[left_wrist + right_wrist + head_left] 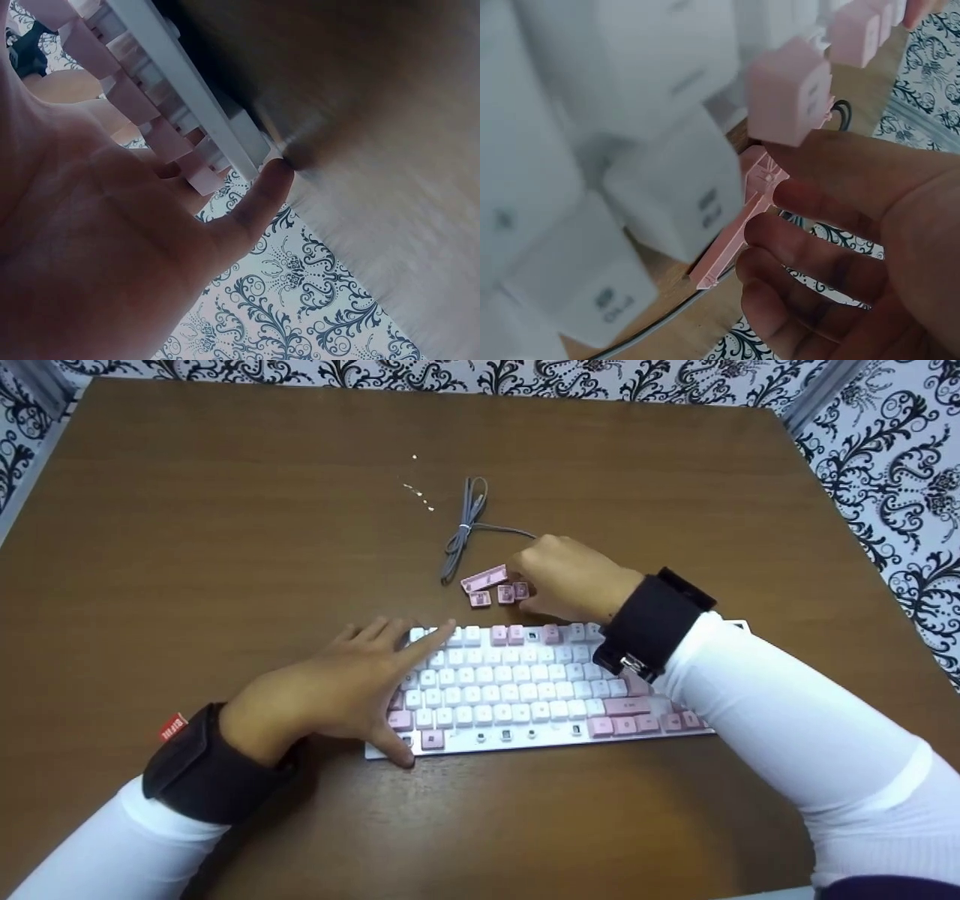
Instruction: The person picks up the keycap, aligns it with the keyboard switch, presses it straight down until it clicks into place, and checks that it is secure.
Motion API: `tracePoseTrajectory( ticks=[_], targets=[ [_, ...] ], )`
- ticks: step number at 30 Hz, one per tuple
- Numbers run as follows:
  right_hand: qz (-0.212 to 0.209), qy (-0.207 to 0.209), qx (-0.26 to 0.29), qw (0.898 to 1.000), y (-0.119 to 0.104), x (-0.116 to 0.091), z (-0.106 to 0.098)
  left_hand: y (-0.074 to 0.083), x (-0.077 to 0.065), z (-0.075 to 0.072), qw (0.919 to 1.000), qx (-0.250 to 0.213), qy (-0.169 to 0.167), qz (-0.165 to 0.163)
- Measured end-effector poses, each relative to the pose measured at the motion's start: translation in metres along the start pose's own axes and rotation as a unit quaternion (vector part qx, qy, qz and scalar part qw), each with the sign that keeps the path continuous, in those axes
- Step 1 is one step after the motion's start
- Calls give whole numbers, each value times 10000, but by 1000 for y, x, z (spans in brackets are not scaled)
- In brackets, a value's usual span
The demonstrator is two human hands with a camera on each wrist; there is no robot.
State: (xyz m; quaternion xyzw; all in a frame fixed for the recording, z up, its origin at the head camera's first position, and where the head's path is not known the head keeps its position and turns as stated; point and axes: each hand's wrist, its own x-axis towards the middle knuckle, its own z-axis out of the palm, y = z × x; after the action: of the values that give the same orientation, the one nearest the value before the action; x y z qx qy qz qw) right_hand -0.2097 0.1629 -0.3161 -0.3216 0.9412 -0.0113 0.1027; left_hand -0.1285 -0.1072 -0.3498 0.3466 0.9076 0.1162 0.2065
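Observation:
A white keyboard [525,742] with white and pink keycaps lies on the table. My left hand [330,697] spans its left end, fingers spread; in the left wrist view the thumb [259,202] touches the front edge. My right hand [574,574] is just behind the keyboard, beside loose pink keycaps [480,599] and a long pink keycap [484,578]. In the right wrist view its fingers [802,247] are bent near the long keycap; the thumb tip is partly hidden by a mounted pink keycap [787,94], so any hold is unclear.
A bundled grey cable [465,529] lies behind the loose keycaps. Small white bits [418,493] are scattered on the brown table [225,525] farther back. Several bare switches [506,735] show in the keyboard's front row. Black-and-white patterned fabric [892,487] surrounds the table.

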Motion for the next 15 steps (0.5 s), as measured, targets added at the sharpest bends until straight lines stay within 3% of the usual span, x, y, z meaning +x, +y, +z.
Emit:
tracePoseTrajectory(
  ticks=[8,15],
  targets=[
    [-15,-172,-224,9996,2,7,2,0,-1,0,10000,-11,-12,-24],
    [-175,-27,1,9998,2,4,3,1,-1,-1,10000,-11,8,30]
  ],
)
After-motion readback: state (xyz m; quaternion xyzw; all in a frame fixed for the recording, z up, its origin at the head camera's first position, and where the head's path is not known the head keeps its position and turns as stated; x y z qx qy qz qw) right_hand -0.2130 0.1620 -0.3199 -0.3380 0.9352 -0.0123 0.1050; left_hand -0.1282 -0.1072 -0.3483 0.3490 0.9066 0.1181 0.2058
